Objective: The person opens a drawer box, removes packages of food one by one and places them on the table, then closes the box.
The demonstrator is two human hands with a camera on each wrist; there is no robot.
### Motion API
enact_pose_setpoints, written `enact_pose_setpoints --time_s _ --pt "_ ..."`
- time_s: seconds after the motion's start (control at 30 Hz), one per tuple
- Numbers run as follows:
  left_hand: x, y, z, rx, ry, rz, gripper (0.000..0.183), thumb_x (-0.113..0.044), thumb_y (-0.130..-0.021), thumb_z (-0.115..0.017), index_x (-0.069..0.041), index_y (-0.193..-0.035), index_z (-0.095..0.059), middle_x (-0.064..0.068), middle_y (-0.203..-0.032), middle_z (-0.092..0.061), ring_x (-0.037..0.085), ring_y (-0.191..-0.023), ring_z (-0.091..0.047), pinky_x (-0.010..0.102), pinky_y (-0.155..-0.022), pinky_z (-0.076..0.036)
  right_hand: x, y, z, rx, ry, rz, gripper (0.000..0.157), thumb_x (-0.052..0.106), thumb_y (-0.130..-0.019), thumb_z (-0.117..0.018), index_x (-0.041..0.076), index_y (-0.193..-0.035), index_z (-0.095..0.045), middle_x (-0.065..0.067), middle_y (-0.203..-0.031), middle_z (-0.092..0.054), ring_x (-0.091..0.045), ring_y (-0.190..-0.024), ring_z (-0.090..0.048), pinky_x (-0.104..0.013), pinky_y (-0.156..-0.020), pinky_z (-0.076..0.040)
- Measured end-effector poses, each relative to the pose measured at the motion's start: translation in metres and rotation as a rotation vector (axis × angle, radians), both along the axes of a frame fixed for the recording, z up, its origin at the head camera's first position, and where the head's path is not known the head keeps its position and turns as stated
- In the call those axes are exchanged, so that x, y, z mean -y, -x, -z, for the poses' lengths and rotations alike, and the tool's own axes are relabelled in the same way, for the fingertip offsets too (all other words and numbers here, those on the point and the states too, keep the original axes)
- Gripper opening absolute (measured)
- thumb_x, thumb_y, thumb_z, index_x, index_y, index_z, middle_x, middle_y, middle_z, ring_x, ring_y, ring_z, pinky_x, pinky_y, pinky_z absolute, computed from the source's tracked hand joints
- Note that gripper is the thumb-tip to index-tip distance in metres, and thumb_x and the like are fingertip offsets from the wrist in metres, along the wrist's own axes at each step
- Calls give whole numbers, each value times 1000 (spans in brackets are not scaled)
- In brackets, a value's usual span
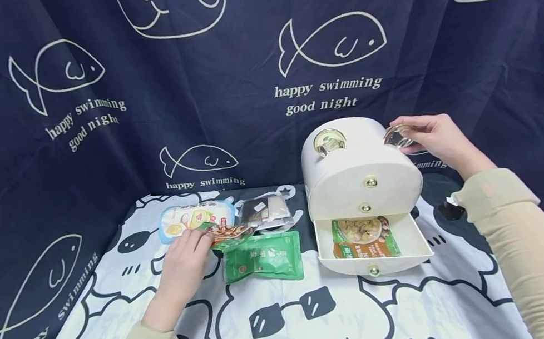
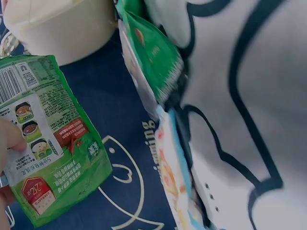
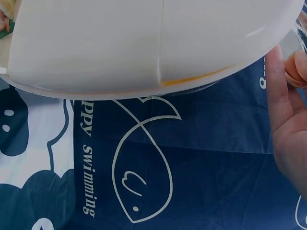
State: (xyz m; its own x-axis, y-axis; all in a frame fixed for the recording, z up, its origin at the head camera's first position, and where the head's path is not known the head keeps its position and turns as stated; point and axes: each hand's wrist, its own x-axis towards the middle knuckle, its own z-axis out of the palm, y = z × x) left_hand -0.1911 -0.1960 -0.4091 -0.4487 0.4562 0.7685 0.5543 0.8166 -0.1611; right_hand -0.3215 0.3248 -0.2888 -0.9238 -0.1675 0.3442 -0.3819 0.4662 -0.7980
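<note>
In the head view my left hand [image 1: 177, 267] pinches a green seasoning packet [image 1: 229, 233] by its edge, above the other packets. The left wrist view shows the printed back of this packet [image 2: 57, 139], with barcode and cooking pictures. My right hand [image 1: 434, 137] holds the round gold ear-like disc [image 1: 393, 138] on the upper right of a white drawer box [image 1: 360, 193]. In the right wrist view, fingers [image 3: 280, 91] of that hand stand beside the box's rounded side. The box's bottom drawer [image 1: 424, 247] is pulled out, with a green-and-brown food packet [image 1: 367, 237] lying inside.
A flat green pouch [image 1: 274, 261] lies left of the box. Behind it are a clear bag [image 1: 276, 208] with dark and pale contents and a white pouch with blue edges [image 1: 191, 215]. A dark fish-print curtain [image 1: 242, 83] hangs behind the cloth-covered table [image 1: 340, 324].
</note>
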Motion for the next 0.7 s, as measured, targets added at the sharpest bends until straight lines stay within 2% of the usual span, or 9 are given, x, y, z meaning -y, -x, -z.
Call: enact_pose_setpoints --time_s 0.1,0.23,0.47,0.7 --pt "8 -1 3 13 -8 -26 20 4 -76 -56 -3 -94 -56 9 -89 -57 28 -79 -54 39 -64 -45 0 0 0 6 -4 1 33 5 -93 -55 -5 -124 -56 19 -100 -65 1 -87 -64 -26 -68 -56" --pt "18 -1 7 22 3 -65 19 4 -75 -57 -3 -93 -55 10 -88 -57 29 -79 -54 40 -63 -44 0 0 0 6 -11 14 33 5 -93 -56 -4 -124 -57 20 -101 -65 2 -87 -64 -26 -67 -56" --pt "35 -1 14 48 21 -102 30 7 -70 -65 -3 -95 -54 11 -89 -56 31 -81 -54 40 -60 -41 0 -1 -1 1 -3 16 32 5 -92 -56 -3 -124 -58 16 -103 -66 2 -87 -64 -25 -66 -55" --pt "50 -2 23 116 48 -168 27 4 -73 -65 -3 -95 -53 10 -90 -55 31 -80 -53 42 -62 -42 0 -1 -1 -3 -5 2 32 7 -93 -56 -3 -123 -58 16 -103 -66 2 -88 -64 -27 -68 -55"
